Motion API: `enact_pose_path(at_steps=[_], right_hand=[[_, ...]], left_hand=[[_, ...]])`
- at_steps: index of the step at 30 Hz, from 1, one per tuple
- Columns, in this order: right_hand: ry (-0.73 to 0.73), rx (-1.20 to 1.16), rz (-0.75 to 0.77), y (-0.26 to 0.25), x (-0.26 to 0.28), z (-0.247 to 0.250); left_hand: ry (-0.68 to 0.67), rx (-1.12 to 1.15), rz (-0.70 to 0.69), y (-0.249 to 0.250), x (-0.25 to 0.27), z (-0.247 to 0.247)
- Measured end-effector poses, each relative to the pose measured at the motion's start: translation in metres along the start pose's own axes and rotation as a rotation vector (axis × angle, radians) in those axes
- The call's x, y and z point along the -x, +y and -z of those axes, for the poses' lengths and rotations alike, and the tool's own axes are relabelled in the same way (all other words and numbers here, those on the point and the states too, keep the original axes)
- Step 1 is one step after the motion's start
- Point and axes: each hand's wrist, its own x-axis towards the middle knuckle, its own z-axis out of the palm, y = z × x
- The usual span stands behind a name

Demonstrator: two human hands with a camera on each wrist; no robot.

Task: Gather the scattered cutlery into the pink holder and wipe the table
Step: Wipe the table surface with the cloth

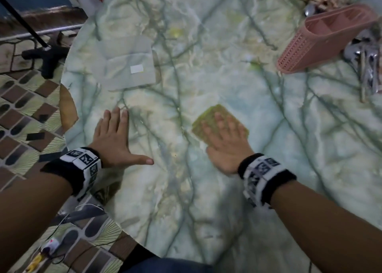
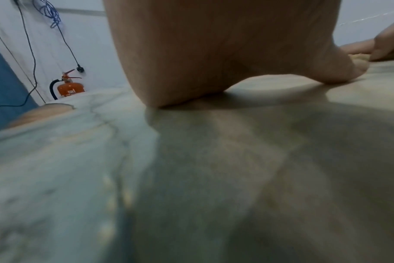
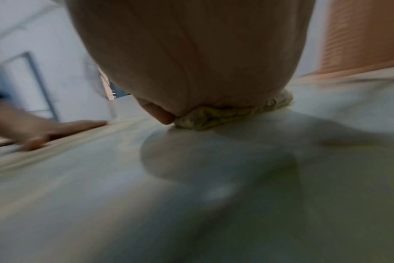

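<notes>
Worktop [image 1: 206,190] of pale green-veined marble, rounded at my near-left edge, where patterned floor tiles [image 1: 22,111] show below. My left hand [image 1: 115,140] lies flat on the stone, fingers spread, thumb out. My right hand [image 1: 225,142] presses a yellow cloth [image 1: 208,117] flat with straight fingers at mid-worktop, bare marble all round it. The pink holder [image 1: 322,43] sits far right, tipped, its long axis running toward the far right corner and its open mouth facing up and away. Cutlery [image 1: 368,70] lies heaped just beside it on the right. A clear sheet [image 1: 132,62] rests far left. A fire extinguisher [image 2: 69,88] stands beyond the edge.
</notes>
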Motion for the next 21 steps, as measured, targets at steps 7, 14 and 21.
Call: enact_pose_path(at_steps=[7,14,21], right_hand=[[0.117,-0.130,-0.353,0.082,-0.039,0.042],[0.138,-0.221,-0.444,0.051,-0.076,0.066],[0.048,-0.030,-0.101,-0.047,-0.112,0.067]], left_hand=[[-0.158,-0.052,-0.031,-0.001,-0.001,0.014],[-0.183,-0.053,-0.053,-0.004,-0.004,0.014],[-0.166,-0.048,-0.060,-0.007,-0.006,0.011]])
